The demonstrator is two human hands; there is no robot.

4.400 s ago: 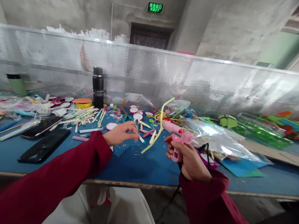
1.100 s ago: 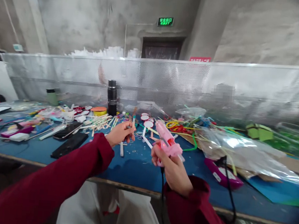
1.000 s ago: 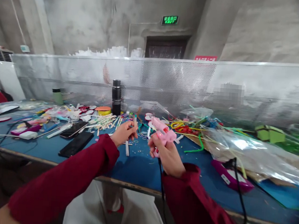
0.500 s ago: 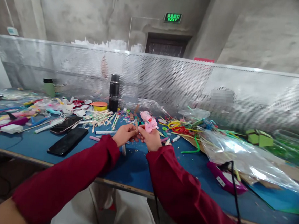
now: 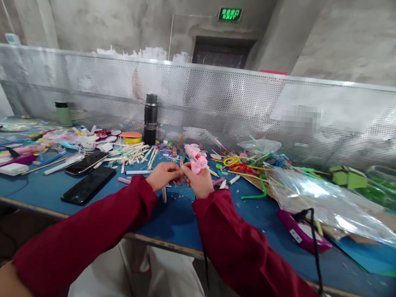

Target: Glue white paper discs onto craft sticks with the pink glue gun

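At the left of my view, a dull green tumbler with a dark lid stands near the perforated metal screen; nearer the edge, a flat black phone lies on the blue tabletop. Next comes the left hand, thumb and fingertips drawn into a pinch — it seems to have a thin tan stick, mostly hidden by the fingers. Just beside it, the right hand is wrapped round the handle of a pink plastic glue gun, whose body slants up and leftward. That is the change I note: a second ago the hands were apart, and now their fingertips meet, or nearly so. I judge this brings gun and stick to one working spot, though I can make out no glue. Further right lie a bent green pipe cleaner and a purple plastic box with a black cord, both untouched.
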